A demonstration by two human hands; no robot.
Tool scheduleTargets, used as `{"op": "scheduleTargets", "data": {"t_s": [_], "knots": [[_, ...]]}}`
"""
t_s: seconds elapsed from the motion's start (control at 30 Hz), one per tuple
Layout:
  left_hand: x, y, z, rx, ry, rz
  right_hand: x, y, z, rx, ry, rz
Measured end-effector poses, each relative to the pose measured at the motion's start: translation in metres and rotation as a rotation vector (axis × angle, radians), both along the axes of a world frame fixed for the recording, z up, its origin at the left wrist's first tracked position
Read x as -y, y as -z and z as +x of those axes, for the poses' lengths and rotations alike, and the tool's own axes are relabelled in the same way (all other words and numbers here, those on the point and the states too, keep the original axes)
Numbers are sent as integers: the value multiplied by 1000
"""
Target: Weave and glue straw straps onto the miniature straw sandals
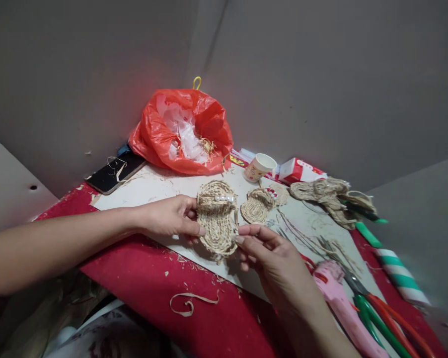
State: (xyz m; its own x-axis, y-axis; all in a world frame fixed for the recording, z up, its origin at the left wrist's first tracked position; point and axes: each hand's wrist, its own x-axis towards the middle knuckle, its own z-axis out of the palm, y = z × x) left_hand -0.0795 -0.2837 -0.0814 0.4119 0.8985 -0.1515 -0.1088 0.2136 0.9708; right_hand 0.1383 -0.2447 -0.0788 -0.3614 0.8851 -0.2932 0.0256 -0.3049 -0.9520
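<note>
A small woven straw slipper point(217, 223) with a row of white beads across its strap is held up between my two hands. My left hand point(175, 216) grips its left edge, thumb in front and fingers behind. At the lower right edge, my right hand point(264, 248) has thumb and forefinger pinched against the slipper's side, close to a loose strand. Behind it on the white board lies a second, smaller-looking straw slipper point(257, 206) with red beads on its strap. What the fingers behind the held slipper do is hidden.
A red plastic bag point(149, 134) with scraps stands behind, near a phone point(115, 172) and a paper cup point(260, 167). To the right lie straw braids point(321, 194), a pink glue gun point(339, 303), and pliers with red and green handles point(373, 313). Straw bits litter the red cloth point(194, 283).
</note>
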Motion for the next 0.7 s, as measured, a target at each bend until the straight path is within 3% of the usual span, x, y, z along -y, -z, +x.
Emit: {"op": "scheduleTargets", "data": {"t_s": [0.4,0.57,0.7], "knots": [[9,-8,9,-15,29,92,-1,2,-3,-48,-42,-96],[14,-11,13,-14,-58,167,-2,3,-1,-36,-79,-129],[13,-13,11,17,-13,55,0,3,-4,-44,-34,-49]]}}
